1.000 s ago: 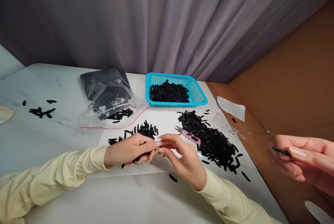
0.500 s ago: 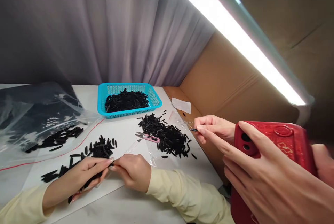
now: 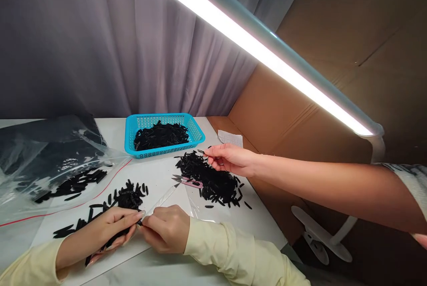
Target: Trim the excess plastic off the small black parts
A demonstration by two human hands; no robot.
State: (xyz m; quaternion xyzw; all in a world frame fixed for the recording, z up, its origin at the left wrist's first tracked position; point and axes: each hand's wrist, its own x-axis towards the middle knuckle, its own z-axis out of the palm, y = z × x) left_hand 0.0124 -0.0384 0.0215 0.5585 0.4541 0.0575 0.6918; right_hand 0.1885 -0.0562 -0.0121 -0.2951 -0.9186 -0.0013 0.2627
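Observation:
At the lower middle, my left hand point(image 3: 111, 228) is closed, with dark strips showing under its palm and fingers. Its thumb and forefinger pinch a small black oblong piece point(image 3: 139, 222), mostly hidden by the fingertips. My right hand point(image 3: 167, 229) is also closed, its fingertips meeting the left ones at that same piece. Just beyond the left hand lies a loose heap of black oblong pieces point(image 3: 130, 195). Pink-handled thread snips point(image 3: 191, 183) rest against a larger pile of black pieces point(image 3: 220, 188), and a clear-handled pointed tool point(image 3: 163, 198) lies near my right hand.
A blue basket point(image 3: 198, 137) holding black pieces stands at the back. To the left is a clear zip bag point(image 3: 50, 161). A co-worker's hand point(image 3: 230, 157) reaches in from the right, pinching a small dark clip-like piece point(image 3: 201, 151). A lamp point(image 3: 267, 52) hangs above.
The co-worker's red phone and second hand have left the view. Their other hand has moved left over the larger pile. My hands stay together at the small piece; the view has shifted slightly.

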